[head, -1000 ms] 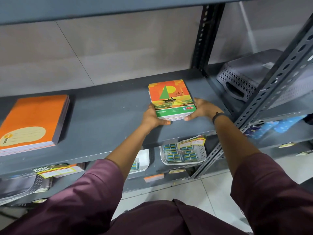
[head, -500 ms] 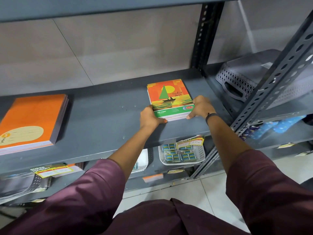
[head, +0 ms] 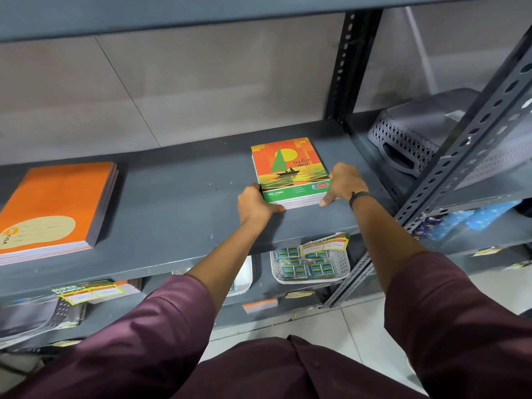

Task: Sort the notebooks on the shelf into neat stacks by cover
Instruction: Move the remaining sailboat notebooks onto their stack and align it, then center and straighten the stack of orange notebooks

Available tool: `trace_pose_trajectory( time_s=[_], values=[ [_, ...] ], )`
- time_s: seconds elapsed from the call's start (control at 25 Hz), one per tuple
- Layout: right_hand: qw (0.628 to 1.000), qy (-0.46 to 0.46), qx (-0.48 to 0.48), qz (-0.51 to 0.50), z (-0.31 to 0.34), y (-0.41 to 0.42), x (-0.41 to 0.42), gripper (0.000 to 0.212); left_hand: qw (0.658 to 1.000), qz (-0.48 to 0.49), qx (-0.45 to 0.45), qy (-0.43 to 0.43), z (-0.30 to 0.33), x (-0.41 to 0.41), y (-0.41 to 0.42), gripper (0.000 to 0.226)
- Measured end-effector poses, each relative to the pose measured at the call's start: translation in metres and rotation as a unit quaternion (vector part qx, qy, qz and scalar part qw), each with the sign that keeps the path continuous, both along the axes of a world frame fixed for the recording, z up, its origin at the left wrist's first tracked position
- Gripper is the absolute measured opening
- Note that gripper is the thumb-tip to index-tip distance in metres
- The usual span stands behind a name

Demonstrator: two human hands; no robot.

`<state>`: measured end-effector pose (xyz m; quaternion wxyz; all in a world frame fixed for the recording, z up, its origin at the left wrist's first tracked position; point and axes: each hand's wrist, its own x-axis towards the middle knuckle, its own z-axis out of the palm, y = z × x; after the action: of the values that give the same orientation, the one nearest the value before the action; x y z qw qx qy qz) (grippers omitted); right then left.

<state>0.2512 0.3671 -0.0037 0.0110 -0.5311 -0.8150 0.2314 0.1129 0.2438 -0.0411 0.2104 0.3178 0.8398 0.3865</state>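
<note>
1. We are pressing the sailboat notebook stack [head: 290, 171] between both hands on the grey shelf [head: 178, 197], toward its right end and near the front edge. Our left hand [head: 254, 204] is cupped against the stack's near-left corner with its thumb along the front edge; our right hand [head: 342, 184] is closed round the right side, its thumb at the near-right corner. The fingers are curled in on the pile, not spread.

2. The covers are looking glossy, so we are risking a fan-out: if one hand is pushing harder than the other, the upper books may be sliding over the lower ones and leaving a skewed pile.

3. The lower edges are already showing slightly staggered pages at the front. If we are letting go before squaring them, the stack is staying untidy.

4. The stack is sitting close to the shelf lip. Pulling it toward us while squaring could be tipping the bottom books off onto the white basket [head: 339, 272] below.

5. The orange notebook stack [head: 54, 205] is lying well apart at the left end, so we are judging mixing of covers unlikely, unless we are dragging this pile far leftward.
</note>
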Motion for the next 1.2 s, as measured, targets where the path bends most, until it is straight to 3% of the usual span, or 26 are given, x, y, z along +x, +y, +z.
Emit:
trace_pose_trajectory(
  time_s=[0.12,0.2,0.28,0.4,0.48,0.68,0.96,1.12,1.2],
  values=[
    [0.996,0.018,-0.083,0.018,0.001,0.009,0.007,0.053,0.998,-0.036,0.008,-0.047,-0.002,-0.006,-0.003,0.057],
    [0.968,0.101,-0.228,0.009,0.003,0.015,0.015,0.043,0.978,-0.068,0.062,-0.186,-0.002,-0.017,-0.006,0.053],
    [0.912,0.228,-0.34,-0.021,0.004,0.021,0.019,0.041,0.928,-0.043,0.132,-0.344,0.002,-0.027,-0.004,0.059],
    [0.84,0.373,-0.382,-0.096,0.001,0.028,0.011,0.07,0.871,-0.009,0.163,-0.464,0.014,-0.039,0.014,0.088],
    [0.818,0.399,-0.388,-0.144,0.004,0.031,-0.002,0.083,0.852,-0.002,0.17,-0.496,0.022,-0.042,0.025,0.096],
    [0.821,0.395,-0.386,-0.144,0.015,0.041,-0.023,0.09,0.839,0.014,0.186,-0.511,0.034,-0.046,0.044,0.098],
    [0.855,0.341,-0.381,-0.081,0.004,0.048,-0.039,0.093,0.865,-0.021,0.151,-0.478,0.025,-0.056,0.05,0.095],
    [0.838,0.367,-0.392,-0.102,0.0,0.055,-0.034,0.094,0.859,-0.008,0.155,-0.488,0.024,-0.058,0.049,0.097],
    [0.88,0.348,-0.29,-0.142,0.004,0.055,-0.037,0.089,0.843,0.012,0.179,-0.507,0.022,-0.061,0.045,0.098]
  ],
)
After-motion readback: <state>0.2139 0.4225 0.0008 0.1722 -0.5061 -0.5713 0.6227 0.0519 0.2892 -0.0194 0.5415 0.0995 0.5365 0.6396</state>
